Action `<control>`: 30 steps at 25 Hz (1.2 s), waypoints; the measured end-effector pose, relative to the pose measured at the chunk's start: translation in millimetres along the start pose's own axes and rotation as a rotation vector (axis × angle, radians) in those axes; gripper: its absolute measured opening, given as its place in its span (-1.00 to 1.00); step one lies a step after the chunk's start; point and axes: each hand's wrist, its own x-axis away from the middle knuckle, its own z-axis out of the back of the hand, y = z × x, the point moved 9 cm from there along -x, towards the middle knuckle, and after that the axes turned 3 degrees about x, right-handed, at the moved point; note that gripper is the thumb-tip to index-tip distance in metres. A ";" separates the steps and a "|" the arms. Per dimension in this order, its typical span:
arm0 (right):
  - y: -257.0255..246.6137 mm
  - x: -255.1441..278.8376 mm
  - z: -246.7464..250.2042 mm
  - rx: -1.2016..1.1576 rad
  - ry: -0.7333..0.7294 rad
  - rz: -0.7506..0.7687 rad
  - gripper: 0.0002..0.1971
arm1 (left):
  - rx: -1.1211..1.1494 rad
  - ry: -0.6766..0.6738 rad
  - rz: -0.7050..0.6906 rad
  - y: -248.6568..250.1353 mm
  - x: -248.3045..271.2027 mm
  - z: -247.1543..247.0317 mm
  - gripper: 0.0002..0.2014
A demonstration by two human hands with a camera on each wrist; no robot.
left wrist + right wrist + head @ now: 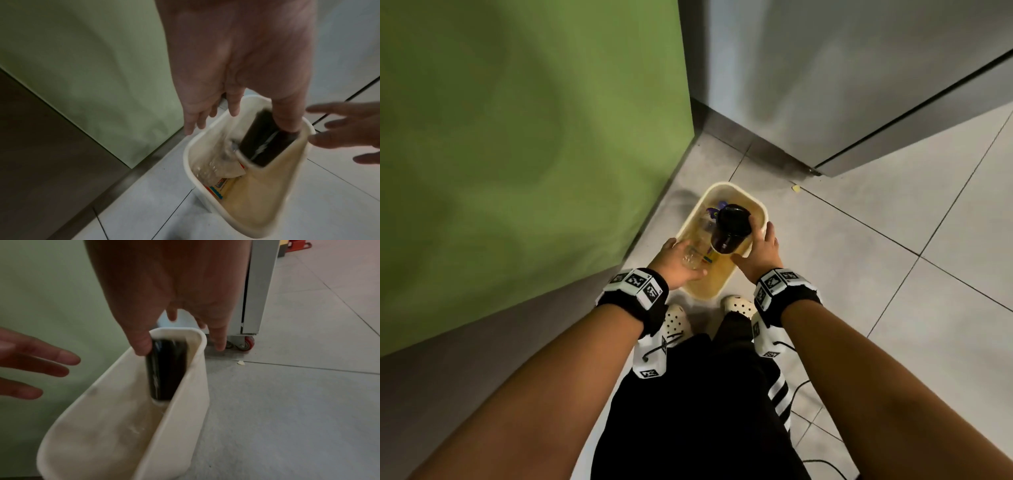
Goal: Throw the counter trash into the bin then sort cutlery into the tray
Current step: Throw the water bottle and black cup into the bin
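Note:
A cream bin stands on the floor between my feet and a green panel. Both hands hover over its mouth with fingers spread. Under my right hand a dark cup with a black lid sits tilted inside the bin, blurred; in the right wrist view my thumb lies beside the cup. Below my left hand a clear plastic cup is blurred inside the bin; the left wrist view shows the clear plastic cup past straight fingers. A printed packet lies at the bottom.
The green cabinet panel rises on the left. A grey steel unit on red casters stands behind the bin. A small scrap lies on the tiled floor. My white clogs touch the bin's near side.

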 end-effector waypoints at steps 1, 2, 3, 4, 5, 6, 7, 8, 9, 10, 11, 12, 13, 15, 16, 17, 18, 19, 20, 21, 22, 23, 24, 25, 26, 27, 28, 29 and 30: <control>3.0 3.6 -3.4 0.070 -0.042 -0.027 -0.15 | -0.001 0.026 0.024 -5.7 2.6 3.5 -0.25; 1.8 10.0 -2.3 0.101 -0.058 -0.035 -0.19 | 0.009 0.076 0.038 -7.3 9.9 11.5 -0.33; -2.4 19.8 2.3 0.109 -0.052 -0.031 -0.23 | 0.027 0.126 0.050 -7.7 21.2 20.6 -0.41; -8.5 32.0 9.3 0.108 -0.041 -0.022 -0.28 | 0.049 0.166 0.050 -6.3 35.7 30.3 -0.46; -17.8 53.3 20.4 0.103 -0.042 -0.012 -0.33 | 0.077 0.178 0.057 -1.1 60.3 39.2 -0.50; -22.4 64.2 23.7 0.102 -0.053 -0.010 -0.37 | 0.090 0.175 0.058 3.1 72.4 43.5 -0.53; -28.4 76.9 29.8 0.096 -0.064 -0.009 -0.41 | 0.098 0.162 0.058 9.2 86.5 48.9 -0.56; -38.3 94.9 40.6 0.092 -0.081 0.001 -0.43 | 0.109 0.153 0.052 18.3 107.9 57.9 -0.58; -51.0 115.4 54.0 0.090 -0.092 0.017 -0.46 | 0.129 0.147 0.046 29.9 131.8 67.5 -0.60; -66.0 136.6 68.5 0.098 -0.089 0.053 -0.49 | 0.148 0.151 0.027 43.9 158.3 77.9 -0.61; -83.2 159.3 84.4 0.113 -0.089 0.090 -0.51 | 0.177 0.156 0.015 58.3 185.6 88.4 -0.62; -99.9 181.8 99.6 0.132 -0.086 0.136 -0.53 | 0.218 0.168 -0.009 72.9 213.7 98.5 -0.62; -117.4 204.5 113.3 0.165 -0.096 0.183 -0.54 | 0.253 0.178 -0.029 87.1 241.3 107.8 -0.61; -152.8 246.0 133.9 0.257 -0.144 0.282 -0.60 | 0.293 0.166 -0.089 114.8 293.2 122.8 -0.60; -178.8 268.8 144.6 0.320 -0.169 0.366 -0.63 | 0.307 0.182 -0.127 127.4 324.2 135.8 -0.60; -204.8 290.9 154.1 0.400 -0.188 0.451 -0.65 | 0.326 0.209 -0.162 136.2 354.4 148.6 -0.60; -232.1 313.0 163.9 0.473 -0.199 0.531 -0.66 | 0.355 0.252 -0.198 143.2 385.4 163.3 -0.60; -258.2 337.8 174.3 0.537 -0.199 0.601 -0.66 | 0.384 0.308 -0.229 147.2 417.6 177.5 -0.60; -285.6 361.5 185.4 0.572 -0.199 0.660 -0.66 | 0.417 0.379 -0.259 149.9 450.7 195.2 -0.60; -313.8 384.9 196.8 0.592 -0.197 0.718 -0.66 | 0.465 0.458 -0.287 147.5 479.9 212.5 -0.61; -338.6 408.8 206.0 0.585 -0.192 0.776 -0.67 | 0.520 0.540 -0.312 142.4 508.7 226.9 -0.63; -361.5 429.3 211.7 0.557 -0.175 0.840 -0.68 | 0.576 0.624 -0.331 133.3 535.5 240.1 -0.65; -380.1 447.3 217.5 0.504 -0.154 0.905 -0.70 | 0.618 0.698 -0.340 125.4 558.2 250.5 -0.68; -400.8 468.8 218.0 0.462 -0.143 0.984 -0.72 | 0.662 0.779 -0.334 110.8 582.5 261.5 -0.71; -419.0 487.3 215.5 0.426 -0.137 1.051 -0.74 | 0.707 0.852 -0.328 94.9 603.8 272.0 -0.74; -434.2 501.9 211.2 0.392 -0.142 1.100 -0.76 | 0.759 0.913 -0.320 78.3 622.8 280.6 -0.76; -448.6 515.8 203.6 0.379 -0.151 1.147 -0.77 | 0.810 0.984 -0.313 57.9 641.1 288.9 -0.78; -460.7 528.2 193.9 0.385 -0.150 1.193 -0.77 | 0.849 1.058 -0.298 36.0 658.0 295.6 -0.79; -472.4 538.2 183.7 0.407 -0.132 1.232 -0.77 | 0.884 1.138 -0.272 12.1 672.5 302.2 -0.80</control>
